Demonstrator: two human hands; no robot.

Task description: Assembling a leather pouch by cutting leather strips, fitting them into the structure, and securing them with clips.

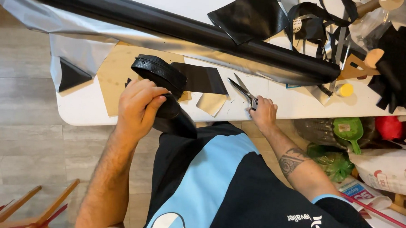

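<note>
My left hand (138, 107) grips a black leather piece (163, 84), a curved strap-like part with a dark flap hanging off the white table's (84, 108) front edge. My right hand (263, 113) rests on the handles of metal scissors (242, 90), whose blades lie open on the table and point up-left. A flat black rectangle of leather (204, 79) and a small silver-grey offcut (211, 103) lie between the two hands. Under the leather piece sits a brown cardboard sheet (114, 72).
A long black roll of material (199, 34) lies diagonally across the table over a silver sheet. Black scraps, straps, a cardboard tube and a yellow-capped bottle (345, 90) crowd the right side. Bags and a green scoop (349, 130) sit on the floor at right; a wooden stool (25, 217) stands lower left.
</note>
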